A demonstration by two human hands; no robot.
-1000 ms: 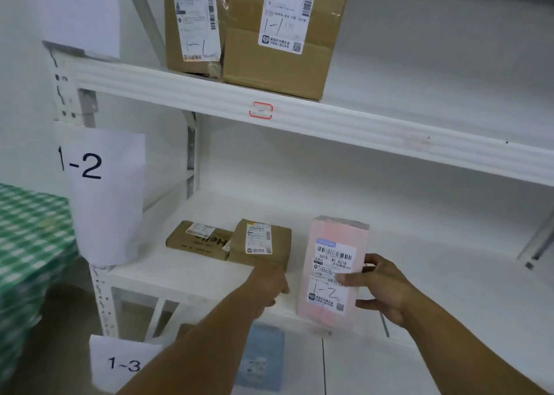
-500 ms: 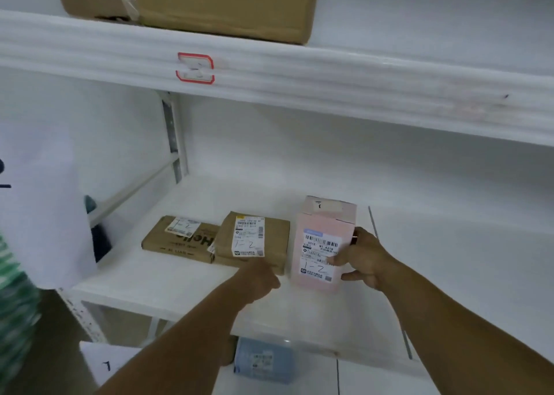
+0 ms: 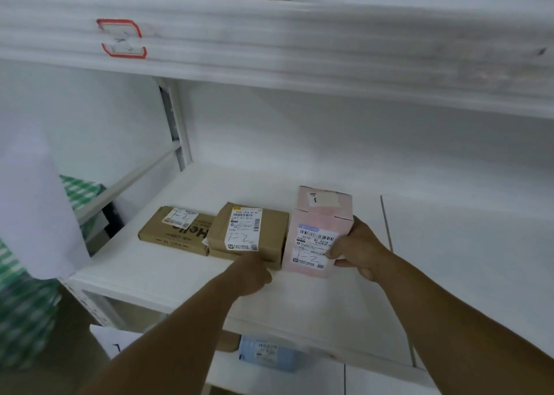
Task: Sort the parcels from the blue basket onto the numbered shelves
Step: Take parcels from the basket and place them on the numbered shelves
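Two brown cardboard parcels [image 3: 177, 233], one pink box [image 3: 317, 230] on white shelf [image 3: 449, 260]; box gripped by right hand [image 3: 356, 248], left hand [image 3: 251, 274] clenched.

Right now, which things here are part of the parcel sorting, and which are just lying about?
Job: pink box, held by the right hand; flat brown parcel; thicker brown parcel; white shelf.
Lying about: green checked cloth; red-edged tag on the upper beam.

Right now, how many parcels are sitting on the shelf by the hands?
3: a flat brown box at the left, a brown parcel in the middle, and a pink box held by the right hand. Others may hide behind.
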